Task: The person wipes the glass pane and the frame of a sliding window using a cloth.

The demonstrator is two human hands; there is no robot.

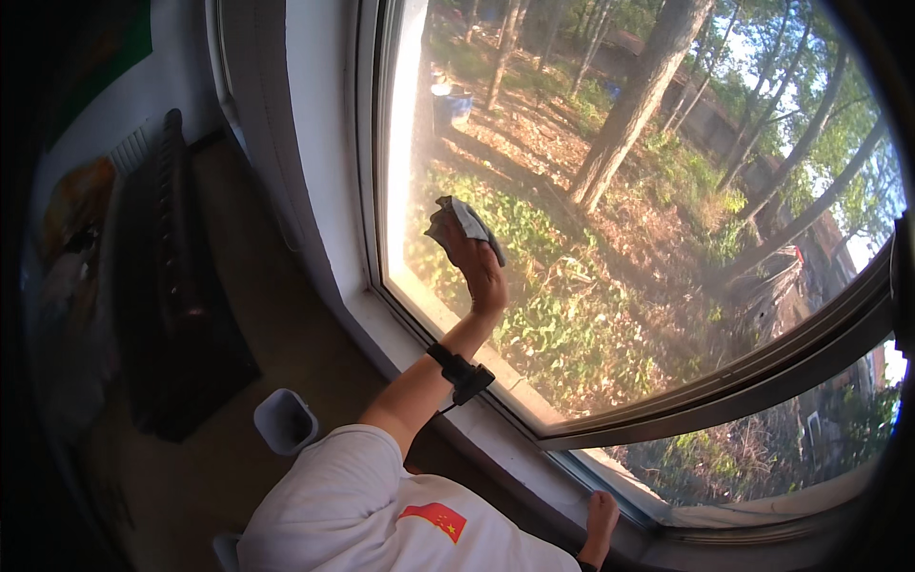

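Observation:
My left hand (475, 268) is raised against a large glass window pane (572, 286) and holds a grey cleaning cloth (468, 218). The cloth is folded around the fingers and lies flat to the glass. A black strap with a small device (461, 375) sits on my left forearm. Lower right, my right hand (602, 518) is by the white window sill (515, 457), fingers curled in; nothing shows in it. Haze and glare lie over the left side of the pane.
A sliding window frame (722, 400) crosses at the right. On the floor at my left stands a pale bucket (286, 422). Farther left is a long dark piece of furniture (179, 300). Outside are trees (643, 107), green plants and a blue tub (452, 107).

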